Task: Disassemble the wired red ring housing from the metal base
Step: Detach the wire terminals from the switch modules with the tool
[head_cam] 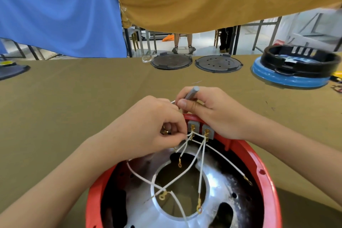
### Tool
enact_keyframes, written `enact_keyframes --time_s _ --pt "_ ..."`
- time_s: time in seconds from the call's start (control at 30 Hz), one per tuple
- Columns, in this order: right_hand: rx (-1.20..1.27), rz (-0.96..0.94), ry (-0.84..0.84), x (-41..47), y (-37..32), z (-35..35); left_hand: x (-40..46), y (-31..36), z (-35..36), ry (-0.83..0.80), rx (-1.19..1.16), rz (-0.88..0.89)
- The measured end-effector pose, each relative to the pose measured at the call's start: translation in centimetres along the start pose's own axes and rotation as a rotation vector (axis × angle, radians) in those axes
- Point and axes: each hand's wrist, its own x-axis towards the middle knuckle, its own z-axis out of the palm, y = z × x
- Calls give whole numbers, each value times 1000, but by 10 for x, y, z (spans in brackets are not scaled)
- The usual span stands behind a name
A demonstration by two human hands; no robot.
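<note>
L hand [153, 127] pinching wire [185, 146], prob. terminal end

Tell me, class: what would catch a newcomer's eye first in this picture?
The bright red plastic ring housing at bottom centre, with thin white wires crossing over its shiny metal base. Just above, both hands work at its far rim: the left hand pinches wires, the right hand grips a grey-handled screwdriver.

- A table [92, 89] with a brownish-green cover held everything.
- The red ring [266, 168] sat at the near edge.
- Two dark round lids [171, 61] [219, 63] lay at the far edge.
- A black ring on a blue base [288, 77] sat far right.
- A dark flat thing [13, 71], maybe another lid, lay far left.
</note>
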Motion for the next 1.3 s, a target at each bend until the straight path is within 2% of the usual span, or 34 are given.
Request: enact_keyframes --time_s 0.13,0.2,0.3,0.63,0.8,0.97,1.17,1.3 --pt "86 -76 72 -2 1 -1 -2 -5 1 9 -70 -14" --pt "217 -105 151 -3 1 -2 -4 -7 1 4 -98 -28" --pt "354 -90 168 -5 4 -5 -4 -8 3 -2 -114 -31" --pt "90 -183 145 -14 4 -5 -5 -11 3 -37 -163 -63" --pt "-143 -294 43 -15 -2 -8 -5 -10 3 -51 -151 -83" --pt "-174 -343 107 -16 0 -10 -4 -11 3 -58 -148 -82" --pt "-134 -309 88 -16 0 -9 -3 -12 3 -56 -145 -73" --pt "-300 -383 39 -16 -4 -10 -5 -13 3 -48 -147 -76"
